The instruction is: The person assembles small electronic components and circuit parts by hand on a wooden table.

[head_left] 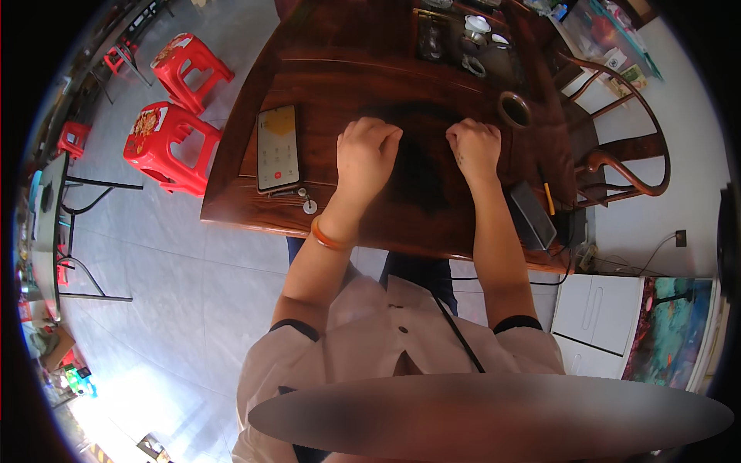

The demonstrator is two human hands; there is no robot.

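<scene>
My left hand rests on the dark wooden table as a closed fist, with an orange bangle on its wrist. My right hand lies a hand's width to the right, also curled into a fist on the tabletop. Nothing shows inside either fist. A phone with a lit screen lies flat to the left of my left hand. A small round metal piece on a thin cord sits near the table's front edge, below the phone.
A tea tray with a lidded cup and glassware stands at the far side. A round metal-rimmed hole is near my right hand. A dark box sits at the right front corner. Red plastic stools stand left, a wooden chair right.
</scene>
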